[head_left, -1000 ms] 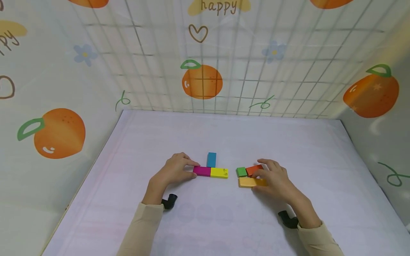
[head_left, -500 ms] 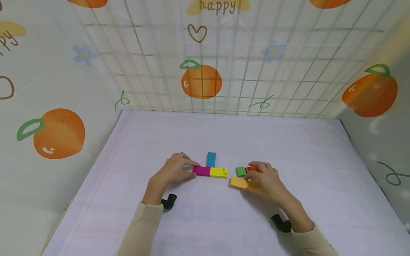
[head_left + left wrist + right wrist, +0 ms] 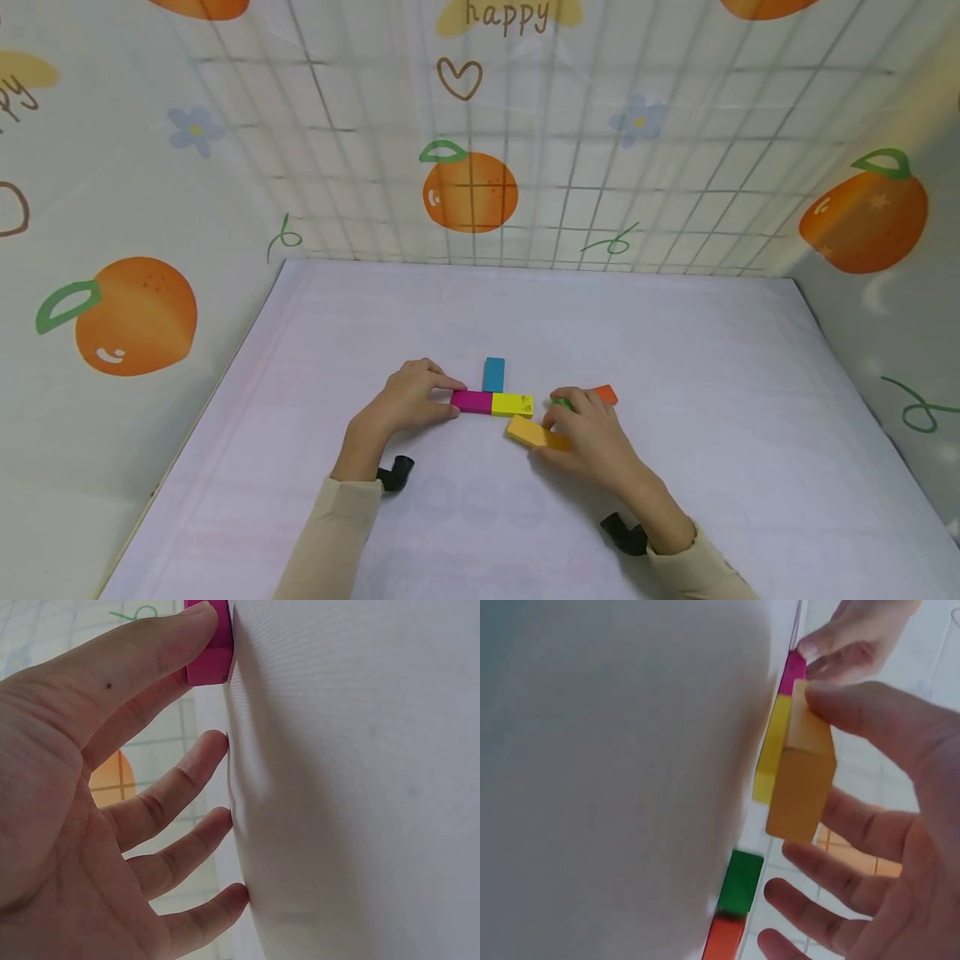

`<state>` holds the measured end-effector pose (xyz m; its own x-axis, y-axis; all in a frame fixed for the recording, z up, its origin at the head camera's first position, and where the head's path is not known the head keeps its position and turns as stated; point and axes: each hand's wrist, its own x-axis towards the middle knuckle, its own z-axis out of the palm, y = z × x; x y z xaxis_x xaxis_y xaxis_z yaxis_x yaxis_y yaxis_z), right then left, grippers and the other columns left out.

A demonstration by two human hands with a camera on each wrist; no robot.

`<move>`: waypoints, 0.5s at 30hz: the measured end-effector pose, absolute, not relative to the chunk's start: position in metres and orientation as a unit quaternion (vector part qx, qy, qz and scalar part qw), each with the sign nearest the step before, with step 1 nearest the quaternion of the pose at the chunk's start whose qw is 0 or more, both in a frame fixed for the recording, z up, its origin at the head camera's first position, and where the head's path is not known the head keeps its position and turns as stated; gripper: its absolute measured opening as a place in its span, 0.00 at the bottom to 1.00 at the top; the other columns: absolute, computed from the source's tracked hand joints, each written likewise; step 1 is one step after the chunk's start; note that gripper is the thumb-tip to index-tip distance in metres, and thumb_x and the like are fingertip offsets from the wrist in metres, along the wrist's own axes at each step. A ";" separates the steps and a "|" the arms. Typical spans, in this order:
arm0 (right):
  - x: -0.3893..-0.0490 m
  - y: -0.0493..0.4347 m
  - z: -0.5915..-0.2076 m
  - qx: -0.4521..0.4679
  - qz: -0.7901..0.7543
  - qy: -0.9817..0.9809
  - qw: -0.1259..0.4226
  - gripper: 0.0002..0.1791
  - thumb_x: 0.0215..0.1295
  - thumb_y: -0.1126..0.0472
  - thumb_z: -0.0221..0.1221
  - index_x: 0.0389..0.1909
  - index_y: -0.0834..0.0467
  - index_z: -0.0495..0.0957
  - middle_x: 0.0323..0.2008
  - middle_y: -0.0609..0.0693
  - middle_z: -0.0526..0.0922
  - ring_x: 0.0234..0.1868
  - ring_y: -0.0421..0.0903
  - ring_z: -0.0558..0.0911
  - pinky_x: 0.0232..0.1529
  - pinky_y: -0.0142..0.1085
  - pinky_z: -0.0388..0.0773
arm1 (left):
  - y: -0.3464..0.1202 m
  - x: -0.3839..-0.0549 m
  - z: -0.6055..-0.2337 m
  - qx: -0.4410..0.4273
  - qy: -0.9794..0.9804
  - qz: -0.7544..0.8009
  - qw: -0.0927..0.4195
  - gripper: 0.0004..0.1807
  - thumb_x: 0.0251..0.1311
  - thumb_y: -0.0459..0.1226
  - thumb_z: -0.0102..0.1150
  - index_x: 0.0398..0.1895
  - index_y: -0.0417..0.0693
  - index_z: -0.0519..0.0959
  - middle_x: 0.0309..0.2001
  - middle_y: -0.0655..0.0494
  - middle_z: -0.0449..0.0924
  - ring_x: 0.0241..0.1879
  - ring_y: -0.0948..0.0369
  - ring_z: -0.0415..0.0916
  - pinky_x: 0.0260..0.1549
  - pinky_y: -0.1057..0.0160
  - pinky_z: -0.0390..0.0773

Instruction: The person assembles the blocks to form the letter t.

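My left hand (image 3: 408, 396) pinches the left end of a magenta block (image 3: 472, 402) between thumb and index finger; its other fingertips touch the table in the left wrist view. A yellow block (image 3: 512, 405) lies end to end with the magenta one. Behind their join stands a blue block (image 3: 493, 374), pointing away. My right hand (image 3: 596, 437) pinches a longer amber block (image 3: 528, 432) with thumb and index finger, in front of the yellow block and slightly slanted. In the right wrist view this amber block (image 3: 802, 780) appears raised off the table.
A green block (image 3: 741, 882) and an orange-red block (image 3: 606, 394) lie on the white table (image 3: 450, 533) beyond my right hand, which partly covers the green one. Black curved pieces (image 3: 396, 473) sit at both wrists. A fruit-print curtain (image 3: 555, 150) hangs behind the table.
My right hand has carried the amber block leftward, from in front of the green and orange-red blocks to just before the yellow one, turning it slightly. The left hand stays in place.
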<state>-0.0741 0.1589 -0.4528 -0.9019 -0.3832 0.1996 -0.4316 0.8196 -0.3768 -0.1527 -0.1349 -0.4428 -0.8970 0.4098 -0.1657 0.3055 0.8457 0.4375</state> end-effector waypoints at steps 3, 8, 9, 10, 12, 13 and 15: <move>-0.073 0.149 -0.453 0.203 0.209 -0.955 0.053 0.17 0.49 0.47 0.76 0.32 0.50 0.81 0.55 0.56 0.77 0.58 0.57 0.71 0.56 0.57 0.67 | -0.135 -0.153 -0.443 0.188 0.952 0.206 0.126 0.20 0.56 0.46 0.73 0.54 0.68 0.86 0.51 0.57 0.75 0.54 0.55 0.68 0.52 0.51 0.71; -0.072 0.132 -0.452 0.180 0.197 -0.963 0.041 0.17 0.49 0.46 0.76 0.31 0.50 0.80 0.53 0.55 0.77 0.56 0.55 0.72 0.55 0.54 0.70 | -0.135 -0.152 -0.442 0.196 0.951 0.207 0.122 0.20 0.56 0.45 0.73 0.54 0.67 0.86 0.50 0.56 0.76 0.54 0.55 0.68 0.52 0.51 0.71; -0.072 0.129 -0.452 0.176 0.188 -0.966 0.039 0.18 0.49 0.46 0.75 0.30 0.50 0.80 0.53 0.55 0.77 0.56 0.55 0.72 0.54 0.54 0.70 | -0.136 -0.152 -0.442 0.197 0.950 0.207 0.122 0.20 0.56 0.45 0.73 0.54 0.67 0.86 0.50 0.56 0.76 0.54 0.55 0.69 0.52 0.51 0.71; -0.072 0.125 -0.451 0.172 0.178 -0.968 0.039 0.18 0.49 0.45 0.75 0.30 0.50 0.79 0.54 0.55 0.77 0.56 0.55 0.72 0.53 0.54 0.71 | -0.136 -0.152 -0.442 0.198 0.950 0.208 0.121 0.20 0.56 0.45 0.73 0.54 0.67 0.86 0.50 0.56 0.76 0.54 0.55 0.69 0.52 0.51 0.71; -0.072 0.119 -0.451 0.166 0.155 -0.973 0.039 0.19 0.49 0.43 0.74 0.30 0.50 0.79 0.53 0.55 0.77 0.55 0.56 0.72 0.52 0.54 0.71 | -0.136 -0.153 -0.443 0.199 0.950 0.209 0.121 0.20 0.56 0.45 0.73 0.54 0.67 0.86 0.50 0.56 0.76 0.53 0.55 0.69 0.52 0.52 0.71; -0.071 0.116 -0.450 0.162 0.145 -0.975 0.038 0.19 0.49 0.42 0.74 0.30 0.49 0.78 0.53 0.54 0.76 0.55 0.56 0.72 0.51 0.54 0.71 | -0.136 -0.153 -0.443 0.200 0.949 0.210 0.121 0.20 0.56 0.45 0.73 0.54 0.67 0.86 0.50 0.57 0.76 0.53 0.55 0.68 0.52 0.52 0.70; -0.071 0.112 -0.450 0.158 0.133 -0.978 0.035 0.20 0.49 0.41 0.74 0.29 0.50 0.78 0.52 0.55 0.76 0.54 0.57 0.72 0.51 0.55 0.71 | -0.136 -0.153 -0.444 0.202 0.949 0.211 0.120 0.20 0.56 0.45 0.73 0.54 0.67 0.86 0.50 0.57 0.76 0.53 0.55 0.68 0.52 0.52 0.70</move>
